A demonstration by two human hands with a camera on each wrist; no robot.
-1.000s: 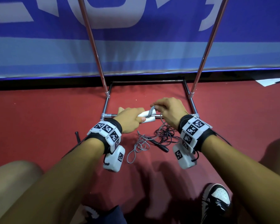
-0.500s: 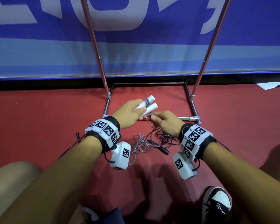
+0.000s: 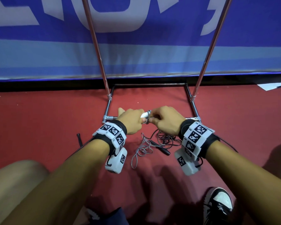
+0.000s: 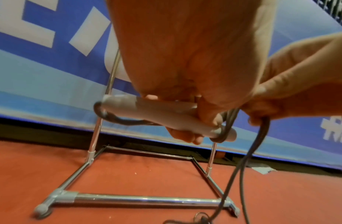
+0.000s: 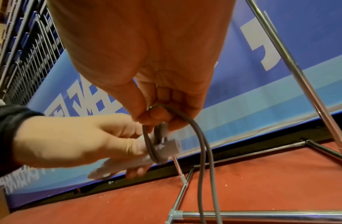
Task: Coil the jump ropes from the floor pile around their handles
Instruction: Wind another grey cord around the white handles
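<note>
My left hand [image 3: 133, 120] grips the white handles [image 4: 156, 115] of a jump rope, held roughly level above the red floor. Grey rope [image 4: 226, 121] is looped around the handles near their right end. My right hand [image 3: 165, 119] pinches a doubled strand of that grey rope [image 5: 197, 136] just beside the handles [image 5: 166, 147]. The loose grey rope [image 3: 143, 148] trails down to the floor pile. A black jump rope [image 3: 167, 138] with a black handle [image 3: 162, 150] lies tangled there, under my hands.
A chrome rack base [image 3: 195, 109] frames the floor ahead, with two slanted poles [image 3: 96, 46] rising from it. A blue banner [image 3: 136, 54] runs along the wall. My knees and a black-and-white shoe [image 3: 217, 207] sit close below. A black stick [image 3: 79, 138] lies left.
The handles have dropped from pointing up to lying level. My right hand moved up and over beside them with the grey rope, laying another turn.
</note>
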